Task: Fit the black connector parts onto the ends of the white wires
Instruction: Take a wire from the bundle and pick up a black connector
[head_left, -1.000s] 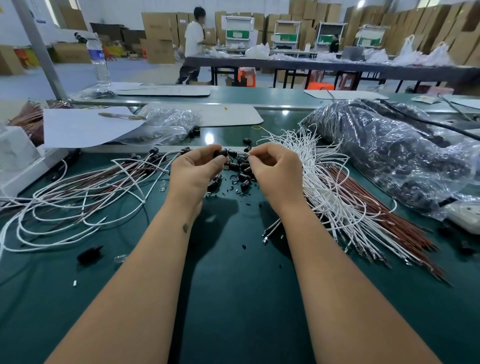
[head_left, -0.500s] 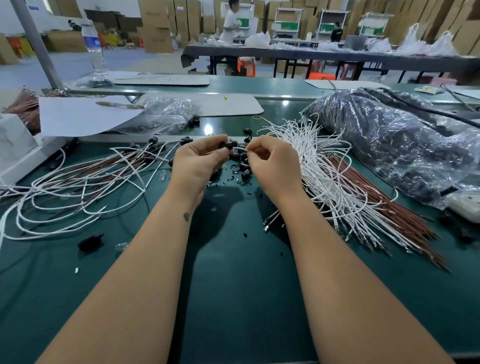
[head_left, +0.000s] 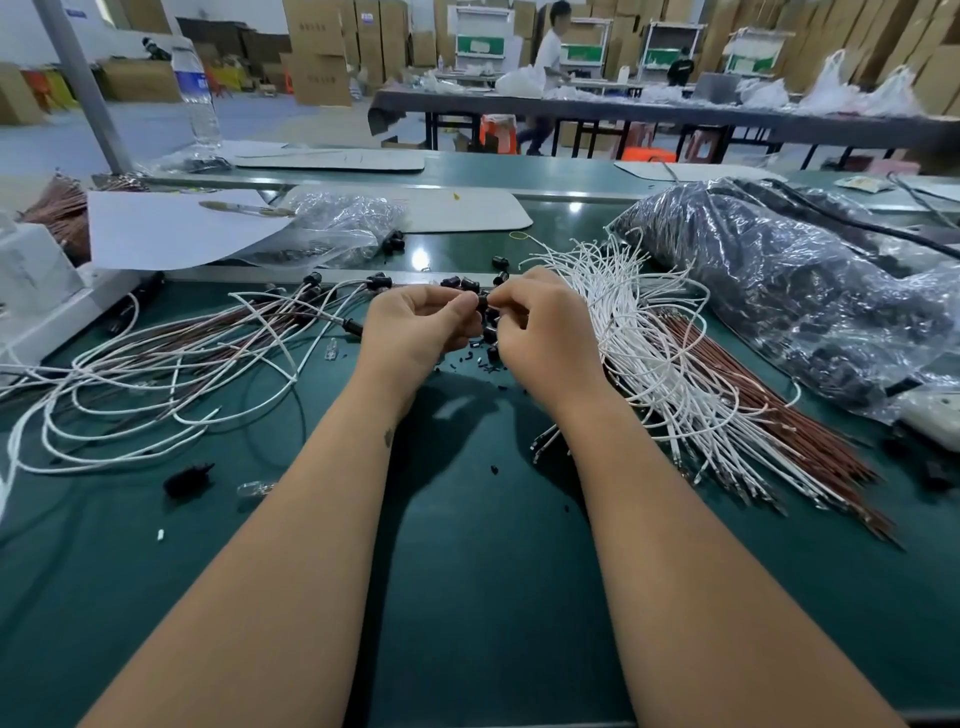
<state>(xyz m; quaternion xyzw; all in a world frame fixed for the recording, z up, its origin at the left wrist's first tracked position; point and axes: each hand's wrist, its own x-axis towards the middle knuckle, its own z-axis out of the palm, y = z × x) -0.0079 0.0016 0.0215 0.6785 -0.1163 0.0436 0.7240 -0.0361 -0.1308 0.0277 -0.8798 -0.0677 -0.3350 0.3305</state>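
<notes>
Forearms: two bare forearms reach forward from the bottom edge, converging over the middle of the bench.
Bench surface: a dark green mat (head_left: 467, 597), bare nearest the camera, with small black specks and scraps scattered on it.
Near-left litter: a ragged black scrap (head_left: 187, 478) lies beside a small clear piece on the mat.
Left hand: the left hand (head_left: 421, 327) is curled, thumb and forefinger pressed on a black connector part (head_left: 482, 303).
Right hand: the right hand (head_left: 545, 332) meets it from the other side, fingertips closed on the same part; whether a wire end is already in it cannot be told.
Loose connectors: more black connector pieces (head_left: 491, 332) lie on the mat under and just beyond the hands.
Right bundle: white wires (head_left: 639, 332) fan out just right of the right hand, with brown wires (head_left: 753, 415) lying along their far side.
Left loops: long white and brown wires with black ends fitted (head_left: 156, 374) sprawl in loops left of the left hand.
Far right: a large clear plastic bag of dark parts (head_left: 805, 291) sits beyond the right bundle.
Far left: a white sheet (head_left: 171, 228) and a crumpled clear bag (head_left: 337, 228) rest by a raised rail.
Back of bench: a water bottle (head_left: 197, 93) stands next to a grey post (head_left: 83, 88).
Room: a long dark table (head_left: 675, 111) with white bags on it, stacked cardboard boxes (head_left: 317, 47) along the walls, and a person in a white top (head_left: 550, 57) beyond.
</notes>
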